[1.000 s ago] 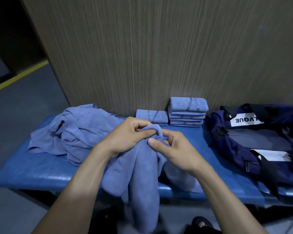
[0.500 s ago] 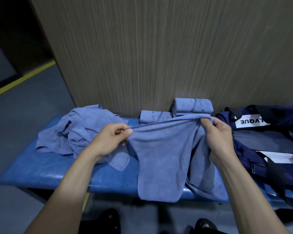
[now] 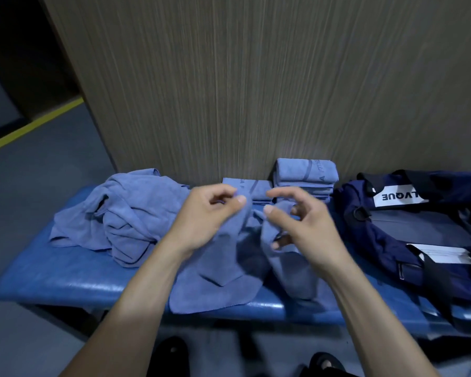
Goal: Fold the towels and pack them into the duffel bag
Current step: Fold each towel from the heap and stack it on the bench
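Under both grips, blue bench (image 3: 65, 278). Right of them, duffel bag (image 3: 408, 227); left, unfolded towels (image 3: 125, 213); behind, folded stack (image 3: 305, 175). Between: loose towel (image 3: 229, 268), pinched by left hand (image 3: 210, 216), gathered in curled right hand (image 3: 307, 227).

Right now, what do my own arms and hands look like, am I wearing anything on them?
Both forearms are bare right to the bottom edge of the picture: no sleeves show. The left hand and right hand carry no gloves, and no watch, bracelet or ring can be seen. Fingernails look short and unpainted.
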### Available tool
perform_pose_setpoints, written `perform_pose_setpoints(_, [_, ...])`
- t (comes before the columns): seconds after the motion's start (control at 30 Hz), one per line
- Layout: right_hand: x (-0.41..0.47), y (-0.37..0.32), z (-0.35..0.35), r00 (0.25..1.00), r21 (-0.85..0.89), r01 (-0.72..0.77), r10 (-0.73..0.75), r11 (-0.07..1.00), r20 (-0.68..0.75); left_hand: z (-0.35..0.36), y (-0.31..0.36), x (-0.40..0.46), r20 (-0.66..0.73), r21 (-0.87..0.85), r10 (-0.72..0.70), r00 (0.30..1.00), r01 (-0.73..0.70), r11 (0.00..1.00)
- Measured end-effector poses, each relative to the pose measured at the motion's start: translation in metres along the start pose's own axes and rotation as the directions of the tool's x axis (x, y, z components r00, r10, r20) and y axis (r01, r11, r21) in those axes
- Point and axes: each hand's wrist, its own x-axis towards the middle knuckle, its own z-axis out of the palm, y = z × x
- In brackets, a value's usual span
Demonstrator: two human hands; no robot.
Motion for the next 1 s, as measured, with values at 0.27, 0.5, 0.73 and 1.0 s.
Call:
perform_pose_setpoints(0.27, [-0.006, -0.004, 0.006, 0.974, 0.21, -0.061, 0.011, 0.976, 0.227, 0.006, 0.002, -0.006, 0.004, -0.074, 0.042, 0.999, -0.042, 0.996])
perform_pose_setpoints(0.5, [-0.002, 0.005, 0.009, 0.987, 0.031, 0.139, -0.141, 0.99, 0.076, 0.007, 0.003, -0.009, 0.059, -0.03, 0.043, 0.997, -0.041, 0.999])
perform_pose_setpoints(0.73, [-0.002, 0.008, 0.007, 0.968, -0.328, 0.246, -0.248, 0.912, 0.035, 0.008, 0.002, -0.011, 0.162, -0.017, 0.052, 0.986, -0.05, 0.999])
perform_pose_setpoints(1.0, [-0.002, 0.006, 0.003, 0.97, -0.298, 0.238, -0.24, 0.924, 0.033, 0.007, 0.003, -0.012, 0.2, 0.041, 0.069, 0.977, -0.079, 0.996])
